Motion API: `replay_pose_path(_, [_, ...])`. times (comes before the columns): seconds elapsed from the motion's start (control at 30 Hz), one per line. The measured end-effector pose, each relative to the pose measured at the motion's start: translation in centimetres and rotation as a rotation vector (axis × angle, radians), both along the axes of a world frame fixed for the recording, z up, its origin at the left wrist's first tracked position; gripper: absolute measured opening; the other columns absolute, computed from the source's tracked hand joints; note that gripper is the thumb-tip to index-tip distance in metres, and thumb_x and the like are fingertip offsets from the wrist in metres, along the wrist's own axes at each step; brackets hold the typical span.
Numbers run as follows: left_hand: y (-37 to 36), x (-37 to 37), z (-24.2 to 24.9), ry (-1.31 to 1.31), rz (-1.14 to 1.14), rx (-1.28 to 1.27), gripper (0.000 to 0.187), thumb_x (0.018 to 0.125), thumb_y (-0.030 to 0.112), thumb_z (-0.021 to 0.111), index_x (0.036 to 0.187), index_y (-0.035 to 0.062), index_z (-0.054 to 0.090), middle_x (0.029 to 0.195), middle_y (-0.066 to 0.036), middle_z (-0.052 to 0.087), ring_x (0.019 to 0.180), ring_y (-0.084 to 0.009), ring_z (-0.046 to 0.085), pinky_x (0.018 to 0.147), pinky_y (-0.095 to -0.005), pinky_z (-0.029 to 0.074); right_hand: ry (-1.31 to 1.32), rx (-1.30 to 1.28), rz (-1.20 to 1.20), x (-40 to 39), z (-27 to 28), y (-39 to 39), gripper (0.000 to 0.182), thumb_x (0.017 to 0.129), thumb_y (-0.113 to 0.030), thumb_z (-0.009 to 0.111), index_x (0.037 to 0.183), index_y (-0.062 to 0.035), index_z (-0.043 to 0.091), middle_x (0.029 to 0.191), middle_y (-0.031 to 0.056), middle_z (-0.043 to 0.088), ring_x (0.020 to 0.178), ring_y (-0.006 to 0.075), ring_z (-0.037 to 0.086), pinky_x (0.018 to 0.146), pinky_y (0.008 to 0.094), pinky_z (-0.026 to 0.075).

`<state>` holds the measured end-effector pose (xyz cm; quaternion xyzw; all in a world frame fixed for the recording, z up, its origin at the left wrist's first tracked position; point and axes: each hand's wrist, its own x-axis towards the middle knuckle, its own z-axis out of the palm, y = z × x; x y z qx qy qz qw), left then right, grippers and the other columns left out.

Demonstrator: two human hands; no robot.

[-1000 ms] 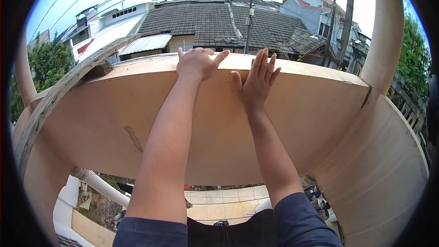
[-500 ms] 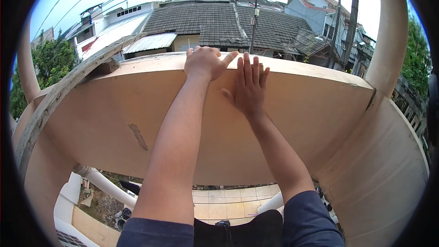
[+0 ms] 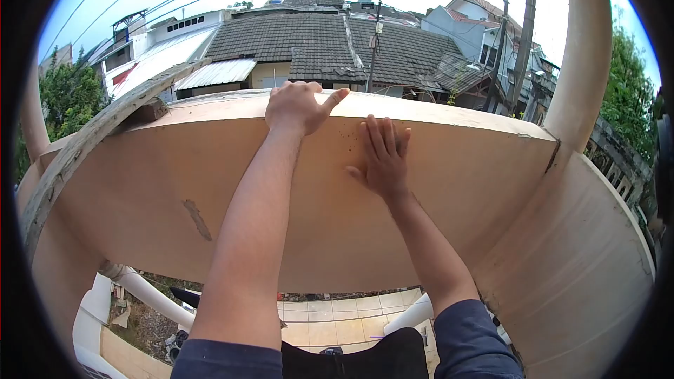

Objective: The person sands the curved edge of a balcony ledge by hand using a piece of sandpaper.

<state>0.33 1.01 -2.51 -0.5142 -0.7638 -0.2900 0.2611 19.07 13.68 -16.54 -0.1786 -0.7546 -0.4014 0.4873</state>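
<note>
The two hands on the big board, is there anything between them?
Nothing lies there. In the head view, only bare tan board with a few dark specks shows between the left hand, gripping the top edge, and the right hand, pressed flat lower down.

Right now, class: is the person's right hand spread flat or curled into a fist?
Spread flat. The right hand lies palm-down with fingers extended against the beige panel; the left hand grips its top edge.

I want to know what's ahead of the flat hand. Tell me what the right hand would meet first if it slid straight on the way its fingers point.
The right hand lies flat on the beige panel, fingers pointing up. It would probably reach the panel's top edge, right of the left hand.
</note>
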Motion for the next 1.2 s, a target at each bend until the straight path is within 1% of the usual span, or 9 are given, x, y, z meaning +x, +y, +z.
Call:
replay_pose_path(0.1, [-0.6,0.4,0.5,-0.11,-0.006,-0.066,0.09,0.089,0.093,0.042,0.115,0.0175,0.083,0.111,-0.008,0.08,0.114,-0.0261,0.073,0.095,-0.0435,0.057,0.739,-0.465,0.087,1.5,1.6,1.8,0.109,0.096,-0.075,0.051,0.167,0.0026,0.021,0.174,0.0282,0.017,0.161,0.0497,0.013,0.126,0.0709,0.001])
replay_pose_path(0.2, [-0.6,0.1,0.1,-0.067,-0.009,-0.019,0.09,0.088,0.094,0.042,0.108,0.0175,0.084,0.107,-0.008,0.08,0.107,-0.0278,0.075,0.088,-0.0443,0.06,0.735,-0.427,0.146,-1.0,1.2,0.5,0.11,0.097,-0.074,0.051,0.167,0.0035,0.017,0.173,0.032,0.015,0.16,0.0527,0.013,0.126,0.0711,0.002])
replay_pose_path(0.37, [-0.1,-0.1,0.2,-0.074,-0.015,-0.038,0.091,0.088,0.094,0.043,0.105,0.0145,0.084,0.106,-0.01,0.08,0.107,-0.0279,0.075,0.088,-0.0439,0.059,-0.1,0.036,0.036,-0.5,-2.4,0.3,0.113,0.095,-0.078,0.049,0.166,0.004,0.019,0.173,0.0303,0.015,0.16,0.0518,0.014,0.126,0.0706,0.002])
replay_pose_path(0.57, [-0.2,0.0,0.3,-0.111,-0.014,-0.031,0.097,0.084,0.101,0.036,0.081,0.0134,0.078,0.086,-0.007,0.076,0.09,-0.0241,0.074,0.074,-0.0425,0.058,0.866,-0.534,0.11,3.7,1.7,4.6,0.096,0.106,-0.064,0.038,0.168,0.0052,0.012,0.176,0.0276,0.01,0.162,0.0521,0.005,0.125,0.0708,0.0])
replay_pose_path(0.67, [-0.1,0.0,0.1,-0.092,0.005,-0.027,0.096,0.084,0.101,0.036,0.076,0.013,0.074,0.08,-0.007,0.073,0.085,-0.0239,0.074,0.07,-0.0425,0.056,0.783,-0.421,0.083,1.2,2.2,2.9,0.099,0.106,-0.068,0.036,0.167,0.0062,0.013,0.175,0.0299,0.012,0.161,0.0537,0.006,0.125,0.0716,0.002])
replay_pose_path(0.8, [-0.5,0.1,0.7,-0.095,-0.039,-0.08,0.097,0.084,0.1,0.035,0.076,0.0119,0.074,0.079,-0.008,0.073,0.084,-0.0252,0.074,0.071,-0.0425,0.056,-0.002,-0.09,0.147,-0.6,0.3,-0.5,0.093,0.101,-0.077,0.039,0.163,-0.0076,0.039,0.171,0.0136,0.035,0.161,0.0385,0.024,0.131,0.0626,0.009])
replay_pose_path(0.9, [-0.1,-0.1,0.2,-0.063,-0.061,-0.007,0.097,0.085,0.1,0.036,0.076,0.0112,0.075,0.079,-0.009,0.073,0.084,-0.0262,0.074,0.071,-0.0434,0.056,-0.097,0.045,0.112,1.3,1.8,0.8,0.088,0.1,-0.077,0.042,0.16,-0.0133,0.046,0.168,0.0055,0.042,0.16,0.0322,0.03,0.132,0.0587,0.011])
replay_pose_path(1.1, [-0.3,0.1,0.3,-0.092,-0.025,-0.019,0.097,0.087,0.098,0.033,0.082,0.0113,0.076,0.089,-0.01,0.075,0.092,-0.0285,0.074,0.079,-0.044,0.056,0.434,-0.361,-0.116,1.2,8.8,-0.9,0.083,0.106,-0.071,0.038,0.144,-0.0011,0.063,0.157,0.0173,0.055,0.153,0.03,0.042,0.131,0.0549,0.015])
replay_pose_path(1.2, [-1.1,0.2,1.3,-0.212,-0.028,-0.138,0.104,0.088,0.099,0.022,0.099,0.0144,0.081,0.105,-0.012,0.078,0.11,-0.0308,0.072,0.093,-0.0471,0.055,-0.231,-0.846,-0.057,-2.4,12.2,-3.7,0.093,0.109,-0.07,0.014,0.141,0.0008,0.065,0.141,0.0208,0.068,0.142,0.0327,0.056,0.128,0.0508,0.027])
